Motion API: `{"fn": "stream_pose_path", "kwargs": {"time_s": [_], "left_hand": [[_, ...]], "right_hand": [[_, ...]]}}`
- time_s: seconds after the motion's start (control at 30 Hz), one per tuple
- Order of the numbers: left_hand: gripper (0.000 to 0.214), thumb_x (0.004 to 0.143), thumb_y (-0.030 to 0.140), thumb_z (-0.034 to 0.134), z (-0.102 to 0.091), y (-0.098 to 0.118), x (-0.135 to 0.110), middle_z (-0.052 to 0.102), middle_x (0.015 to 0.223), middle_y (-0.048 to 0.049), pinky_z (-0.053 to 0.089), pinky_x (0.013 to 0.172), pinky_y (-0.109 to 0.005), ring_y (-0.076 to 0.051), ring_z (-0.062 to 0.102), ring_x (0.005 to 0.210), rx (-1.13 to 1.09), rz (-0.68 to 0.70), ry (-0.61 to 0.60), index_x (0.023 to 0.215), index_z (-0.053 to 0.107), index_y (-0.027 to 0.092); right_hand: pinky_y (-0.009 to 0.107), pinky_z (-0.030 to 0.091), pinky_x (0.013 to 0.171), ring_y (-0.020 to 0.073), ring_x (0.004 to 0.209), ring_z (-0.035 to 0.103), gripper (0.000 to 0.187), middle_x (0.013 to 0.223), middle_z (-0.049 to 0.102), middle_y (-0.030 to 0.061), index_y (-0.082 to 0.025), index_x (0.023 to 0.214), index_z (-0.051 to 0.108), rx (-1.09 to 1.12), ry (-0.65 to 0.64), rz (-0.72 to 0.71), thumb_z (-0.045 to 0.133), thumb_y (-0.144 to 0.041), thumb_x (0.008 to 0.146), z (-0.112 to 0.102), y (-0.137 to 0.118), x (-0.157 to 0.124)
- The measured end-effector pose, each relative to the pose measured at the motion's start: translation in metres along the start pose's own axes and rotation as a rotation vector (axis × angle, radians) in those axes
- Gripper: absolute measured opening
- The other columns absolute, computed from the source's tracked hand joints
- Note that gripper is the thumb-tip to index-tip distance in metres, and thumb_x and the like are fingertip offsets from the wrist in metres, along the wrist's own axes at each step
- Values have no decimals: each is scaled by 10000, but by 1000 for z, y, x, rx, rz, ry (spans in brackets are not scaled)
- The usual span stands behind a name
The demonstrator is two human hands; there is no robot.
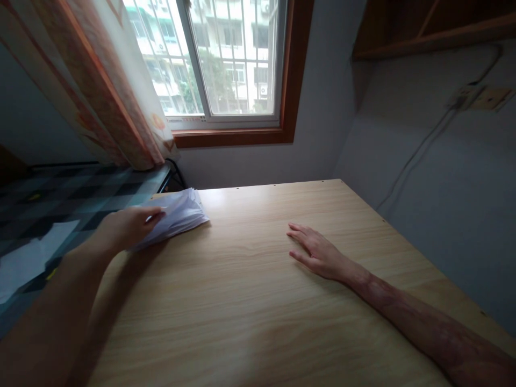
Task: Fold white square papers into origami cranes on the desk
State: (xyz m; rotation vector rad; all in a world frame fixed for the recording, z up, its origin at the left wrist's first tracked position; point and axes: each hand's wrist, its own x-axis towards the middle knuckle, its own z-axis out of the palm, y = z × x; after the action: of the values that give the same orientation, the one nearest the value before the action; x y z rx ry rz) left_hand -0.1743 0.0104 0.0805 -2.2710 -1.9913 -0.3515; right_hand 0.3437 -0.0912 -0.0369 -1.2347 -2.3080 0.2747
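Note:
At the table's far left corner lies a loose stack of white paper (183, 215), its sheets uneven and slightly fanned. My left hand (131, 226) reaches over the stack's left side, thumb and fingers pinched together on the top sheet. How many sheets are between the fingertips is hidden. On the right, my right hand (316, 250) rests palm down on the wooden table (226, 301), fingers spread and holding nothing. A wide stretch of wood grain separates it from the paper.
Left of the table is a bed with a checked cover (129, 180), and white sheets (36, 260) lie on it. A curtain (105, 80) hangs beside the barred window (237, 64). A cable (419, 145) runs down the right wall from a socket, below a wooden shelf (443, 40).

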Motion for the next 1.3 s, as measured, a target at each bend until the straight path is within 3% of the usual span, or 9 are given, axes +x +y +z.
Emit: {"fn": "stream_pose_path", "kwargs": {"time_s": [0.1,0.27,0.47,0.63,0.77,0.93,1.0,1.17,1.3], "left_hand": [[643,1122,572,334,-23,29,-8,816,1257,-171,552,890,-451,-366,763,987,233,-44,36,1478,718,198],[655,1156,548,242,-33,91,-26,769,1438,-128,575,921,-448,-372,771,1131,183,45,253,1595,622,243],[482,1146,338,367,31,175,-64,724,1531,-88,577,1153,-513,-311,704,1390,-173,555,171,1481,706,262],[411,1143,350,442,81,222,-100,751,1483,-116,642,1088,-533,-321,725,1360,-259,709,30,1427,722,253],[500,1098,536,543,82,230,-111,659,1602,-126,616,1138,-579,-363,646,1460,-323,734,-84,1500,669,266],[657,1042,646,589,65,221,-102,616,1644,-144,578,1166,-578,-379,652,1431,-390,813,-208,1562,629,246],[665,1038,664,597,66,211,-92,600,1664,-124,534,1216,-560,-363,621,1470,-387,786,-186,1561,633,254],[800,1069,688,543,85,187,-78,391,1801,-130,323,1364,-595,-375,399,1660,-274,700,-191,1719,444,232],[831,1064,716,528,89,192,-86,392,1800,-142,330,1360,-584,-378,402,1657,-227,658,-176,1720,445,214]], "right_hand": [[590,438,1307,340,1583,516,514,1706,534,167,-231,1543,619,7,7,-5,637,-478,1093,1,1,0],[589,443,1306,336,1576,526,517,1687,557,163,-238,1561,595,63,69,3,612,-476,1102,1,3,1],[591,430,1317,334,1546,552,509,1629,603,157,-242,1567,538,186,280,190,532,-486,1121,-1,7,2],[593,397,1337,337,1574,514,522,1663,564,164,-234,1584,517,217,426,195,496,-494,1132,-4,5,2],[570,395,1344,319,1611,476,456,1711,530,113,-276,1556,585,144,325,-2,505,-409,1127,-9,-5,3],[576,318,1382,318,1662,411,661,1795,420,80,-298,1690,482,31,-53,-127,649,-384,1056,-9,-12,3],[597,279,1391,332,1677,383,744,1811,381,81,-311,1729,427,-5,-156,-107,684,-439,1043,-8,-11,2],[611,211,1403,341,1704,320,811,1830,328,100,-279,1758,366,-38,-238,-55,672,-541,1054,-11,-9,2],[600,244,1393,336,1679,374,740,1800,404,110,-267,1701,466,-37,-242,-52,668,-575,1059,-19,-11,12]]}}
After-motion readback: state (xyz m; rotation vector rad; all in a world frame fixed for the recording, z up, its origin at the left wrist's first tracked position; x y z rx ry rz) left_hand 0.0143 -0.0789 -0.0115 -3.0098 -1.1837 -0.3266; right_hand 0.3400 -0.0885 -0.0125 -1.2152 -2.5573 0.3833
